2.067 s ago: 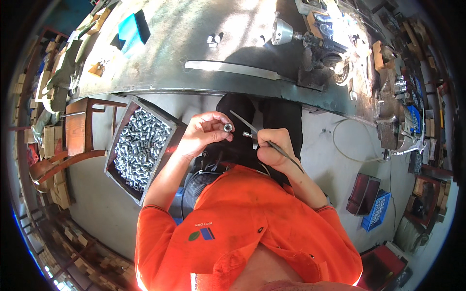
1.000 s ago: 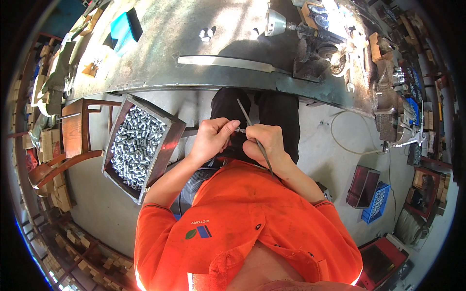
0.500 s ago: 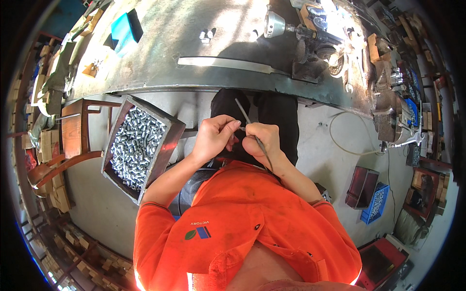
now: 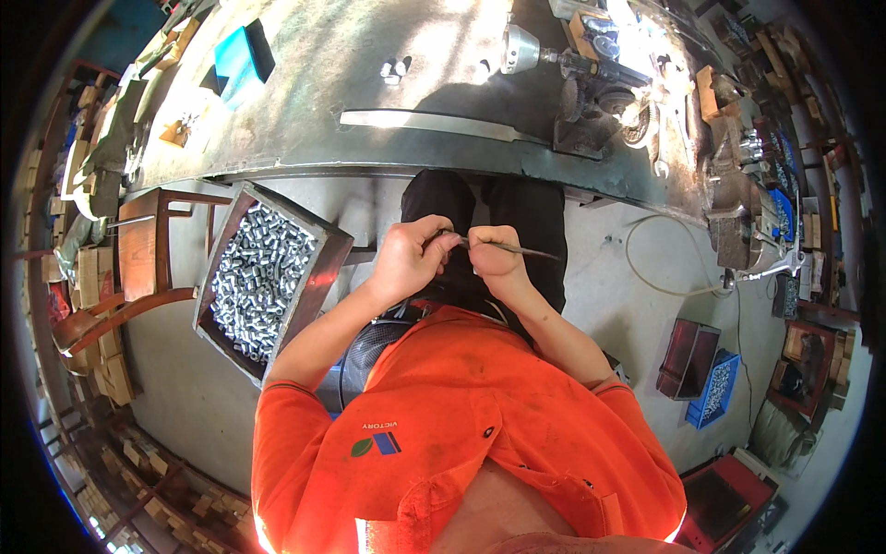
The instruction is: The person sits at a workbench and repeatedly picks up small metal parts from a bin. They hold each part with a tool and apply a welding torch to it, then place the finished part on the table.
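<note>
Your hands are close together, just on your side of the bench [image 4: 295, 138]. The left hand [image 4: 408, 258] pinches a small part [image 4: 464, 242], mostly hidden by fingers; the right hand [image 4: 496, 253] grips a slim tool [image 4: 528, 249], its tail pointing right. A box [image 4: 323, 268] of metal pieces sits by the bench's left front edge. Best hold the part firmly, tool in line, fingertips clear.

Shirt [image 4: 443, 388] bright orange, dark-smudged, emblem [image 4: 374, 445] green and blue; trousers [image 4: 526, 203] black; slim tool [image 4: 531, 250] dark grey; small parts [image 4: 263, 277] silver, bin [image 4: 320, 268] dark brown.
</note>
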Motion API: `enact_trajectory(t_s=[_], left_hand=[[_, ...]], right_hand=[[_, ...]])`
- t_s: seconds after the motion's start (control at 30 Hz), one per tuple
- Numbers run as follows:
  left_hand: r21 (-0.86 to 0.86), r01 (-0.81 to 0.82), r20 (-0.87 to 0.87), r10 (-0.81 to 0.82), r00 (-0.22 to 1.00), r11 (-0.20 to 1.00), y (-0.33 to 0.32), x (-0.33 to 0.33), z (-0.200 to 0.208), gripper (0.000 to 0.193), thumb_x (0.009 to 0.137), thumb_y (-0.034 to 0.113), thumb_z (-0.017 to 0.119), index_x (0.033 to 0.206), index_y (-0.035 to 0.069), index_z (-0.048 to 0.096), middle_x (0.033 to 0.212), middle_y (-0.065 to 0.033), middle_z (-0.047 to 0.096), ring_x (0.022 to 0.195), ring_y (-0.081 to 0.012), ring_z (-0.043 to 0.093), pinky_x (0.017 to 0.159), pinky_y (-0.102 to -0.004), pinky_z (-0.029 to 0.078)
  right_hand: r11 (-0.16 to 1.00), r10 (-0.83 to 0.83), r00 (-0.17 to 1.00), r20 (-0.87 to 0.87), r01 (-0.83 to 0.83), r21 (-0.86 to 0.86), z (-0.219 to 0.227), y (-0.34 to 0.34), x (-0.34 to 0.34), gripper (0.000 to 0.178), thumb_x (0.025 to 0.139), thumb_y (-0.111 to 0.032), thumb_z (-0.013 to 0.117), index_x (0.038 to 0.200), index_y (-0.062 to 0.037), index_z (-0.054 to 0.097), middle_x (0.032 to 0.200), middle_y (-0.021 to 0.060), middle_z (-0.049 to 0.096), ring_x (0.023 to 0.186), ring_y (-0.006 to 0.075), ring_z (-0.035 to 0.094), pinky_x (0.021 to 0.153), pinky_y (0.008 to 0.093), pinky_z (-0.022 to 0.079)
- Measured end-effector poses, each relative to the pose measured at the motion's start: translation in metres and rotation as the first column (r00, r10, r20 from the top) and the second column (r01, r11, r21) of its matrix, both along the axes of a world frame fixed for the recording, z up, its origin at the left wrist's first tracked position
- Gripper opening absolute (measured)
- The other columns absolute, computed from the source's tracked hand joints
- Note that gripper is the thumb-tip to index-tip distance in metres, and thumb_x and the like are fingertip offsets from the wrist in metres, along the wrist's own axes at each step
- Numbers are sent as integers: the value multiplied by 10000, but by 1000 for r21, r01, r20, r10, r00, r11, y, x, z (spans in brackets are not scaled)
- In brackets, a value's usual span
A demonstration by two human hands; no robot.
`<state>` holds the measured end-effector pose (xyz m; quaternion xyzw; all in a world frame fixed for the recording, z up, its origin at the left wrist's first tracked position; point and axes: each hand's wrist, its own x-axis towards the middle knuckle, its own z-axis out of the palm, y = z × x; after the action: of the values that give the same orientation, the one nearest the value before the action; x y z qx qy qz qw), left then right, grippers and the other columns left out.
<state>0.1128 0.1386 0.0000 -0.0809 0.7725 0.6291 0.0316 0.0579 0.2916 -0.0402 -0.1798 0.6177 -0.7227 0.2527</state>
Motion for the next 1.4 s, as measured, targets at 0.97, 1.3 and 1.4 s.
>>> enact_trajectory(t_s=[0.97,1.3,1.4], left_hand=[[-560,-191,-409,-67,910,806,-37,1,-12,228,646,0,677,865,18,616,673,-83,513,517,-199,534,489,-297,429],[-609,-68,-472,-291,832,791,-9,-8,-8,295,583,19,680,868,43,604,704,-104,528,572,-303,549,487,-378,431],[-611,-99,-472,-260,842,786,-11,-26,1,259,580,-29,683,821,34,613,641,-96,531,505,-237,545,461,-332,425]], right_hand=[[993,116,873,-474,-96,65,66,36,11,202,632,-73,475,539,-33,301,513,55,224,420,154,229,403,302,180],[988,127,865,-485,-68,138,54,13,5,254,685,-226,563,591,-50,406,525,105,351,454,156,348,426,309,305],[982,143,857,-495,-61,179,54,37,-3,224,651,-203,552,572,-54,405,555,152,420,468,278,417,459,349,332]])
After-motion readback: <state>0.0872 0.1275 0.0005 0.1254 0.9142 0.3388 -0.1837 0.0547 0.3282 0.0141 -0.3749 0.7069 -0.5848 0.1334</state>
